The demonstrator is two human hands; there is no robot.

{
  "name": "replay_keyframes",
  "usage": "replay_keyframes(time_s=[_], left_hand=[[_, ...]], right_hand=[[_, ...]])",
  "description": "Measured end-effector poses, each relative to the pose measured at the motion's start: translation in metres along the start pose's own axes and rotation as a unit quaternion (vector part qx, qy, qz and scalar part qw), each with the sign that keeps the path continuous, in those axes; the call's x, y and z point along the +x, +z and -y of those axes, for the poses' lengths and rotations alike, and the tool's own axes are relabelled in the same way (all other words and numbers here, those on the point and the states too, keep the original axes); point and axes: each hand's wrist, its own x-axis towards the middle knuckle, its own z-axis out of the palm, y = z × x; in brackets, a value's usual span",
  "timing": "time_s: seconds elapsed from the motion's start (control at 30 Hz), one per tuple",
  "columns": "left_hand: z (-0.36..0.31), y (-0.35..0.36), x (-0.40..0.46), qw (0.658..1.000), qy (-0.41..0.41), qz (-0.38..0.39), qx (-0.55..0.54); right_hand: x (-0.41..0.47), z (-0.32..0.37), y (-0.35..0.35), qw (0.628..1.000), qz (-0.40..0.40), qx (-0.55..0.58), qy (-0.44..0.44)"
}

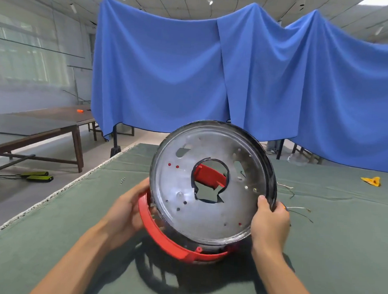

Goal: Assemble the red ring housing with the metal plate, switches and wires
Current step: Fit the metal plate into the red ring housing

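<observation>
Two hands work together: the left hand [129, 207] holds the red ring housing [163, 240] above the worktop [53, 230], while the right hand [270, 224] grips the tilted metal plate [208, 213]. Seating the plate seems next; it needs careful alignment.

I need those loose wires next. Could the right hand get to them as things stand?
Probably not yet: the right hand grips the plate's rim. The wires lie just beyond it on the cloth, nothing between, so once it lets go the way looks free.
</observation>
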Motion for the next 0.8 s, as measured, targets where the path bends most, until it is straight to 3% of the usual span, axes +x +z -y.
replay_keyframes(time_s=[0.13,0.37,0.63,0.8], left_hand=[[-0.001,0.000,0.001,0.999,0.025,0.000,0.036],[-0.003,0.005,0.000,0.996,0.062,-0.049,0.040],[-0.005,0.007,-0.002,0.983,0.106,-0.121,0.094],[-0.001,0.022,-0.002,0.956,0.190,-0.177,0.135]], right_hand=[[0.001,0.001,-0.001,0.999,-0.051,0.009,-0.010],[0.003,0.002,0.000,0.991,-0.087,0.070,0.069],[-0.007,0.011,0.001,0.993,-0.063,0.085,-0.053],[-0.017,0.008,0.007,0.994,-0.038,0.075,-0.063]])
